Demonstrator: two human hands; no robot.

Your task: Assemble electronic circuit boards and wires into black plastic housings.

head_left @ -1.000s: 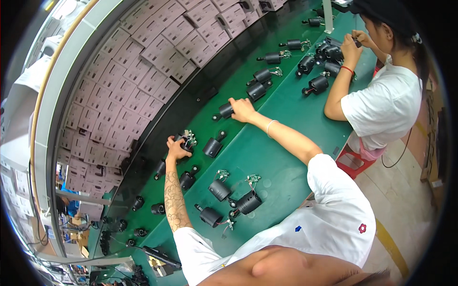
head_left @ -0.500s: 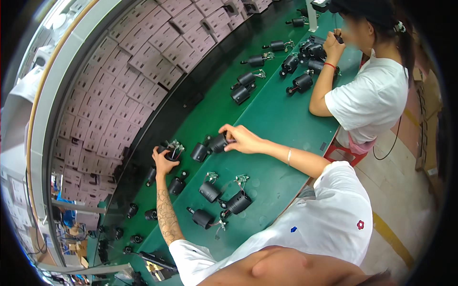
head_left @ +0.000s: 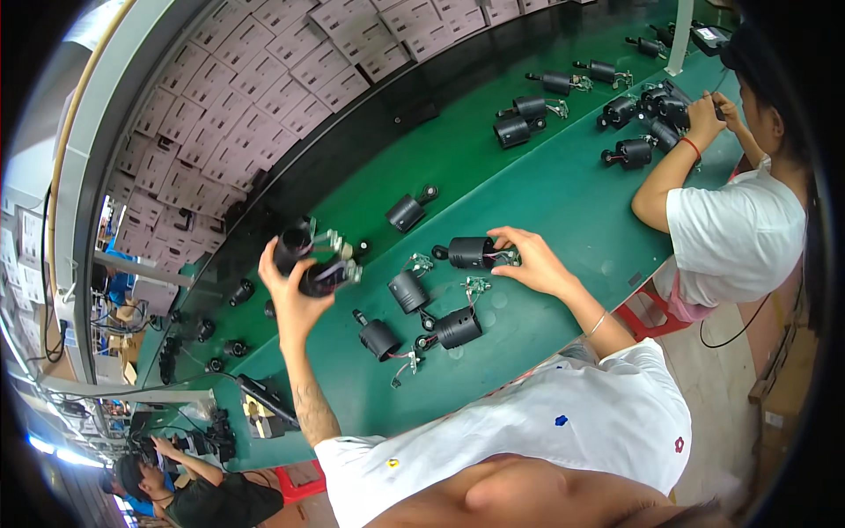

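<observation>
My left hand [head_left: 297,295] is closed round a black cylindrical housing [head_left: 324,278] with a small circuit board at its end. A second black housing [head_left: 292,249] is against the same fingers; blur hides whether it is gripped too. My right hand [head_left: 535,261] has its thumb and fingers round the open end of another black cylinder [head_left: 469,253], at the board and wires there. That cylinder lies sideways over the green bench. Between my arms lie three similar housings [head_left: 407,291], [head_left: 458,327], [head_left: 379,339], with boards hanging on thin wires.
Another housing [head_left: 406,213] lies beyond my hands on the green bench [head_left: 563,211]. Further right, several more housings [head_left: 515,131] stand near a co-worker [head_left: 735,211]. Stacked pale boxes [head_left: 264,88] line the far side. A second person [head_left: 202,493] sits at lower left.
The view has swung toward the left. My right hand has brought its housing nearer, beside the three on the near bench. My left hand's housing now shows beside a second one.
</observation>
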